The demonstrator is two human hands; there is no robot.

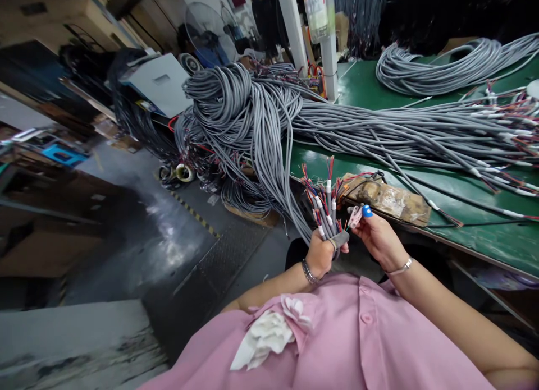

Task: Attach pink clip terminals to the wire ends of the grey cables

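Note:
My left hand (323, 252) is wrapped round a bundle of grey cables (326, 210), whose stripped ends stand upright with red and blue wires fanned out. Grey tape or cloth covers part of a finger on that hand. Just right of the bundle, my right hand (376, 233) is closed, with thumb and fingertips pinching a small pinkish-white piece (355, 216). Something blue covers one of its fingertips. Beyond my right hand, a worn block wrapped in brown tape (385, 198) lies at the table's near edge.
Long grey cables (379, 123) stretch across the green table (497, 235), with a coil (446, 70) at its back right. A large cable heap (236, 106) hangs over the left end. White posts (329, 64) rise behind. Left are a light grey box (158, 86) and a standing fan (210, 33).

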